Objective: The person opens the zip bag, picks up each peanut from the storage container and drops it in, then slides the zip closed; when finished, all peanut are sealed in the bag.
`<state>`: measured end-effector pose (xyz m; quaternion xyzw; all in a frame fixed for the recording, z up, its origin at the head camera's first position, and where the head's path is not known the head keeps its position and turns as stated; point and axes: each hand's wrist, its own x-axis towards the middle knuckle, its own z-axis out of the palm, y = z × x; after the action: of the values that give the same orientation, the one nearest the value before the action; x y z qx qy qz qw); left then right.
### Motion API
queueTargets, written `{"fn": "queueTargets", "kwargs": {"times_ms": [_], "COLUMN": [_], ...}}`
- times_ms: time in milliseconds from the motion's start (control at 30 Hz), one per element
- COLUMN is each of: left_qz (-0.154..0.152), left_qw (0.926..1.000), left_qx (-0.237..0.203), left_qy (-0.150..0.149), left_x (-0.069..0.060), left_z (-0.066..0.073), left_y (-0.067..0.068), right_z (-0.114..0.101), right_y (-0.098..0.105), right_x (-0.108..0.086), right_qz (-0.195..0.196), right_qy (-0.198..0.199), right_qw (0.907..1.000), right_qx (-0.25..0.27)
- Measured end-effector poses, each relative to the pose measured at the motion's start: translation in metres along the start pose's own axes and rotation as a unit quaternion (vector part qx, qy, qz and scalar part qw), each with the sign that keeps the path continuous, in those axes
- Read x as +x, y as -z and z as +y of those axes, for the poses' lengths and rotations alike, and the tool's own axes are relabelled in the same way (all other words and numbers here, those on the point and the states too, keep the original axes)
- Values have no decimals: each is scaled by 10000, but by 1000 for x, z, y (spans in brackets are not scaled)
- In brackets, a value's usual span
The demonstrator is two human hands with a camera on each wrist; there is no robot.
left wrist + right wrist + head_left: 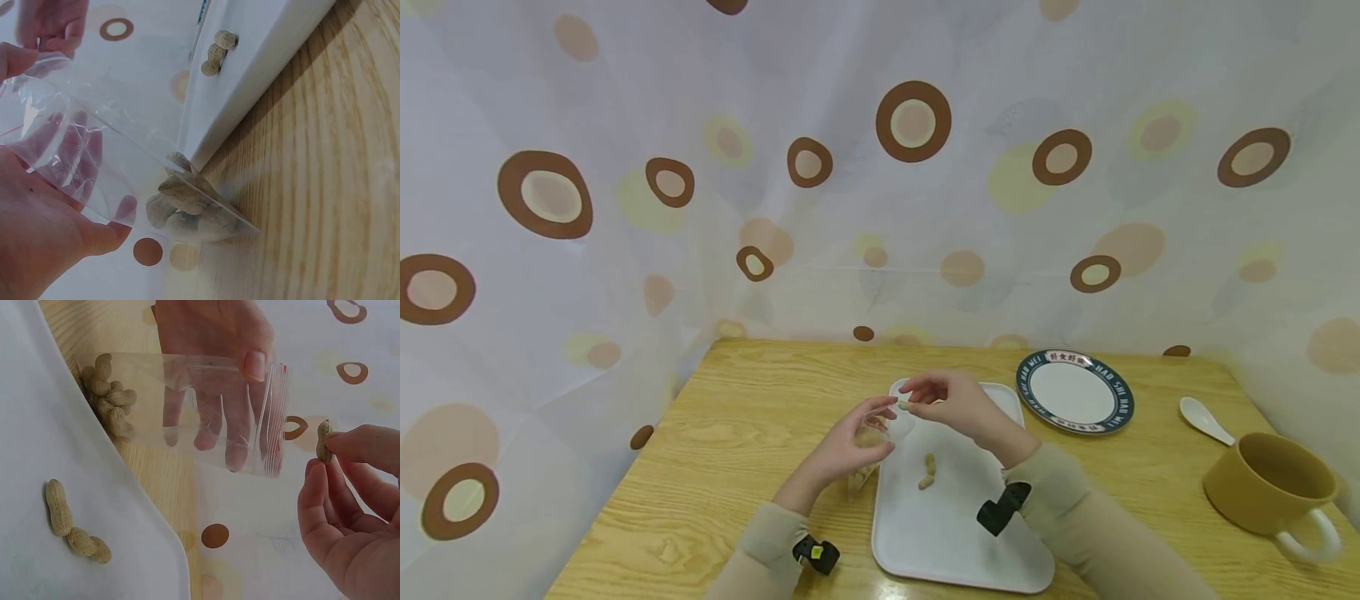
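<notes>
My left hand (850,442) grips a clear zip bag (272,419) near its mouth, thumb on one side and fingers on the other. Several unshelled peanuts (115,397) lie at the bag's bottom, which hangs low beside the tray's left edge. Between thumb and fingertips, my right hand (958,408) pinches one peanut (325,441), held up just outside the bag's mouth. Two more peanuts (929,471) lie end to end on the white tray (955,542), below the hands.
Right of the tray is a white plate (1071,393) with a dark patterned rim. Farther right are a white spoon (1204,418) and a mustard-coloured mug (1247,496) with a white handle. The wooden table (655,500) meets a dotted curtain (820,225) behind.
</notes>
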<state>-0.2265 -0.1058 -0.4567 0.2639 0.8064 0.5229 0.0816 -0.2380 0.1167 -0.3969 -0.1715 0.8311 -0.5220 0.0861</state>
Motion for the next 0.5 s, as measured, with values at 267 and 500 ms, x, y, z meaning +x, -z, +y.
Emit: {"fn": "queueTargets", "kwargs": {"times_ms": [267, 500], "left_qz": [18, 85], "left_qw": [10000, 9999], "left_qx": [-61, -52], "left_qy": [-17, 32], "left_x": [1, -1], "left_z": [-2, -3], "left_y": [0, 1], "right_z": [-4, 1], "right_y": [-6, -4], "right_x": [1, -1], "right_qz": [-225, -140], "right_qy": [290, 197], "right_qw": [9993, 9997], "right_qx": [-6, -87]}}
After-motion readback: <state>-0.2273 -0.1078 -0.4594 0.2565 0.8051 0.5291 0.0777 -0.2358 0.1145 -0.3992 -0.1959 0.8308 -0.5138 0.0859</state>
